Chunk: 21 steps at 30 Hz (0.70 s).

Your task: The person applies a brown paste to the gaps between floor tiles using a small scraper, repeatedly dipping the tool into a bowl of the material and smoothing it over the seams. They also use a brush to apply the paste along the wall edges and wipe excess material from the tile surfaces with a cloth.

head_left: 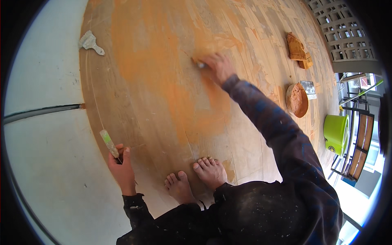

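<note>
My left hand (123,169) is closed around the lower end of a hand tool with a pale, smeared handle (107,141) and a green patch. The handle points up and away from my fingers, beside the white panel; the tool's other end is mostly hidden in my grip. My right arm reaches far forward over the wood-plank floor. At its end, my right hand (220,67) is closed on a small tool (200,64), blurred by motion, with a whitish part and an orange edge. It works at the orange paste (163,69) smeared over the planks.
A putty-smeared scraper (91,43) lies by the white panel (53,53) at far left. To the right are an orange cloth (298,50), a bowl of orange paste (297,101) and a flat metal blade (309,90). Farther right stand a green bucket (336,134) and a wooden rack (361,145).
</note>
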Motion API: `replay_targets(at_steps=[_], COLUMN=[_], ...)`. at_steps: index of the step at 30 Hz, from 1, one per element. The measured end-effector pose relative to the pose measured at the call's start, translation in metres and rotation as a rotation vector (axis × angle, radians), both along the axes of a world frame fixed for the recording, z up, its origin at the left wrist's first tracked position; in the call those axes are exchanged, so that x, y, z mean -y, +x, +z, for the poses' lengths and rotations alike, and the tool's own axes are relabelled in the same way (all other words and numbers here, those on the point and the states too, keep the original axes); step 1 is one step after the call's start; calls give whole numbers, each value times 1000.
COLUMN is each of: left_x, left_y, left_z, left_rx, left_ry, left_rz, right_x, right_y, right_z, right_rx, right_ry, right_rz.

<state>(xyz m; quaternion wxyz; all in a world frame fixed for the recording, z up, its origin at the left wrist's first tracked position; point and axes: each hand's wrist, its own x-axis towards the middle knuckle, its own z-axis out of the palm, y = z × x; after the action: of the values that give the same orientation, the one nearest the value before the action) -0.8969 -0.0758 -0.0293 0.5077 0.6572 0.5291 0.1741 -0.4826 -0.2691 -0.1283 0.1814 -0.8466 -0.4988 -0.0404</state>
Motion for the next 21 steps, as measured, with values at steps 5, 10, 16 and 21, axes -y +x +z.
replay_targets(at_steps=[5, 10, 16, 21], left_x=[1, -3, -1, 1], left_y=[8, 4, 10, 10], left_z=[-7, -6, -10, 3], left_rx=[11, -5, 20, 9], left_ry=[-24, -12, 9, 6], left_rz=[-8, -24, -54, 6], right_x=[126, 129, 52, 108], right_y=[-140, -136, -2, -92], right_z=[39, 77, 30, 25], right_rx=[-198, -442, -187, -112], right_ry=[-167, -100, 171, -45], right_rz=[107, 89, -18, 177])
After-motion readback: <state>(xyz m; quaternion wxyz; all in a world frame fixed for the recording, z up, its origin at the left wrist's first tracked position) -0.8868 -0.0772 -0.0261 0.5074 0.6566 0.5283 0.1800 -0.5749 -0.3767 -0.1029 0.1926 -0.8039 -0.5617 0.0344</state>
